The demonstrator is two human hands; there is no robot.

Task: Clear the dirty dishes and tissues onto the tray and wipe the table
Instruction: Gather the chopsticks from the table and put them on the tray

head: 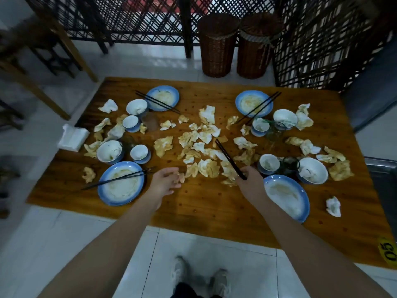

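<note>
Hands reach over the wooden worktop [204, 207]. The right hand [250, 183] grips a pair of black chopsticks [228, 158] by one end. The left hand [164, 183] curls loosely at a crumpled tissue [181, 178]; I cannot tell whether it holds it. Stained tissues [206, 136] litter the middle, with blue-rimmed plates [121, 183], bowls [110, 151] and cups [139, 152] around them.

The left hand [165, 182] and right hand [250, 184] are bare, like both arms. Down at six o'clock are two pale grey sneakers [221, 280] and a bit of black trousers [187, 293].
</note>
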